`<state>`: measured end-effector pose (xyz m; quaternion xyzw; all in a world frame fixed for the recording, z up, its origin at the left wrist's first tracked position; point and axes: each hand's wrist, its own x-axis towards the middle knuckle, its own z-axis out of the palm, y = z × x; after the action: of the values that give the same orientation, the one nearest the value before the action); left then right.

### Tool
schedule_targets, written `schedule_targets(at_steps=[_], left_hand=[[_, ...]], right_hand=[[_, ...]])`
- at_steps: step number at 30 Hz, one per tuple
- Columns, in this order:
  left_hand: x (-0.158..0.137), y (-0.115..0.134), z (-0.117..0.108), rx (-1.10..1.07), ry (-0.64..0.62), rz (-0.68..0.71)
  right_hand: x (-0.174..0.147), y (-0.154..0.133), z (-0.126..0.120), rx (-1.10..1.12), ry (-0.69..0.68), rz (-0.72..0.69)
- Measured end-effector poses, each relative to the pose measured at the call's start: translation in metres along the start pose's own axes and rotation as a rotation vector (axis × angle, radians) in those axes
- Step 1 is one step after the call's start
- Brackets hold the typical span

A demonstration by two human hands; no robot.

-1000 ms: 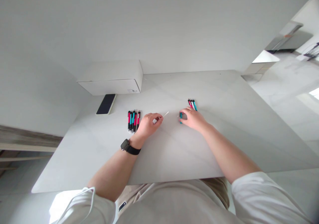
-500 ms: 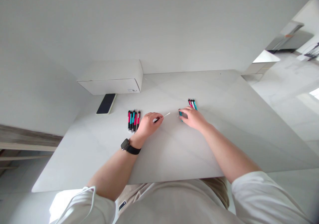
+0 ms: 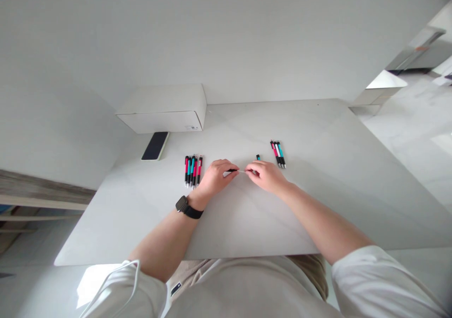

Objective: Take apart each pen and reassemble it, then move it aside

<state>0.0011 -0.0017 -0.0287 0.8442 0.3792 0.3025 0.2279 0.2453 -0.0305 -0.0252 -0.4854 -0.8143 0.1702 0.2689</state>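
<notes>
My left hand (image 3: 216,176) is closed in a pinch on a black pen part (image 3: 231,170). A thin white pen refill (image 3: 242,171) sticks out of it to the right. The fingertips of my right hand (image 3: 265,174) are pinched at the refill's far end, where a small dark bit shows that is too small to name. Just behind my right hand lies a teal and black pen barrel (image 3: 258,157), mostly hidden by the fingers. Left of my left hand several red and teal pens (image 3: 192,171) lie side by side.
Farther right lies a row of pens (image 3: 278,154) in red, white and teal. A phone (image 3: 155,146) rests at the left, in front of a white box (image 3: 162,120) by the wall. The white table (image 3: 247,228) ends close to my body.
My right hand has moved left, away from the teal barrel, to the refill's tip. The refill, slanted upward before, now lies level between both hands. The right-hand pens are more fully visible.
</notes>
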Motion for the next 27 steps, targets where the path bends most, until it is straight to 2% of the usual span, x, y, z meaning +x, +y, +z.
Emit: schedule_targets(at_steps=[8,18,27], left_hand=[[0.000,-0.007,-0.002,0.029,-0.012,0.001],[0.001,-0.011,-0.004,0.064,0.090,-0.038],[0.001,-0.008,-0.004,0.062,0.120,-0.041]], right_hand=[[0.000,0.004,0.000,-0.031,-0.008,0.008],[0.001,0.017,-0.008,-0.066,0.088,0.031],[0.004,0.023,-0.010,0.063,0.129,0.025]])
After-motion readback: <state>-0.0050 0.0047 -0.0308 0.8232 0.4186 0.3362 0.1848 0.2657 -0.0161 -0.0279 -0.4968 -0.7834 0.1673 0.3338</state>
